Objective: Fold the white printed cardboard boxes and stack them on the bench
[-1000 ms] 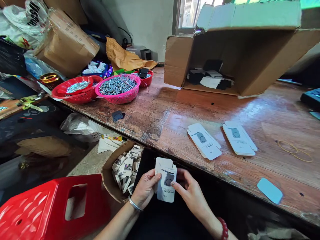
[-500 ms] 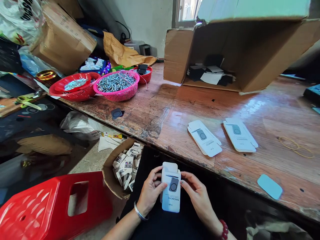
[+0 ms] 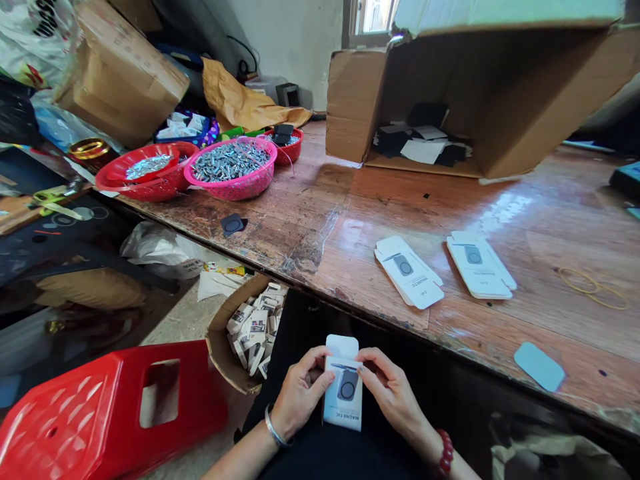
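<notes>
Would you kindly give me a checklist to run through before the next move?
1. Left hand on the small white box: ok, holding its side.
2. Right hand on it too: ok, fingertips at its upper edge.
3. End flap folded in: not ok, it sticks out.
4. Contents inside: cannot tell, the interior is hidden.
5. Two white carton piles on the table: ok, lying apart.

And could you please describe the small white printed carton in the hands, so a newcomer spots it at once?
Find the brown wood-surfaced table, then look below its front edge to the bare left hand and right hand. Between them is the small white printed carton picturing a dark device. Similar white cartons lie on the table; only this one is held.
</notes>
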`<state>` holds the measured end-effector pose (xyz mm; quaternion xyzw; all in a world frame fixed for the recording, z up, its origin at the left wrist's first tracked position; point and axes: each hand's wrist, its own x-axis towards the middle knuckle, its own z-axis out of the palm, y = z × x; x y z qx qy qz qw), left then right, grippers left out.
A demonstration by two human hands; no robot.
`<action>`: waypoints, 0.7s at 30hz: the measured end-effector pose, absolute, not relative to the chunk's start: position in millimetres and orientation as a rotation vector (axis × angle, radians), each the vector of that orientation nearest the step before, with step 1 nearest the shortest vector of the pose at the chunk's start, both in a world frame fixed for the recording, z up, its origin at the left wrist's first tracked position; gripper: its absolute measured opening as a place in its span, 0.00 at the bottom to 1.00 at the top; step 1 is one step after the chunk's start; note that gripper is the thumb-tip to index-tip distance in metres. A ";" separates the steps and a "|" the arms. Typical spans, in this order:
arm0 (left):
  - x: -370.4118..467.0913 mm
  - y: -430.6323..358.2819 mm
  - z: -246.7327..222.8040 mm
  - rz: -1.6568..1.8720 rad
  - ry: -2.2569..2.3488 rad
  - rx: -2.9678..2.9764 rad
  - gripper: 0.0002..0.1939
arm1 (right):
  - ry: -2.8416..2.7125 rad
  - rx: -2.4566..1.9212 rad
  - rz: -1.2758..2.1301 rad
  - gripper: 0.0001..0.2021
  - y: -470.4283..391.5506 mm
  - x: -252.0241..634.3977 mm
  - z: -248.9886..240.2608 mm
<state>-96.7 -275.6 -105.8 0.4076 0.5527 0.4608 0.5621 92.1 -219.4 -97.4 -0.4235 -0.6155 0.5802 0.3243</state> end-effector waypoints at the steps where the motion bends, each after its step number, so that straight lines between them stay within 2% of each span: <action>1: -97.2 -275.5 -104.8 1.076 1.345 1.007 0.14 | -1.659 -1.094 1.512 0.13 -218.6 92.6 -96.0; 6: -98.5 -269.3 -97.4 1.056 1.496 1.212 0.14 | -1.697 -1.023 1.536 0.17 -214.7 89.2 -89.9; 10: -94.8 -263.1 -90.2 1.093 1.416 1.044 0.11 | -1.439 -1.127 1.698 0.15 -210.0 85.3 -86.9; 11: -94.1 -261.4 -88.6 1.115 1.382 0.971 0.12 | -1.371 -1.144 1.740 0.16 -208.4 85.2 -85.5; 13: -94.0 -258.1 -86.3 1.133 1.318 0.864 0.21 | -1.335 -1.139 1.809 0.19 -205.2 86.6 -81.7; 14: -94.8 -256.6 -85.7 1.123 1.295 0.848 0.23 | -1.374 -1.127 1.831 0.18 -203.8 87.9 -79.5; 17: -99.4 -254.5 -85.7 1.076 1.307 0.948 0.15 | -1.602 -1.052 1.722 0.08 -202.2 92.9 -73.3; 21: -103.8 -257.5 -84.3 1.081 1.348 1.106 0.12 | -1.858 -0.978 1.532 0.04 -203.6 97.3 -67.3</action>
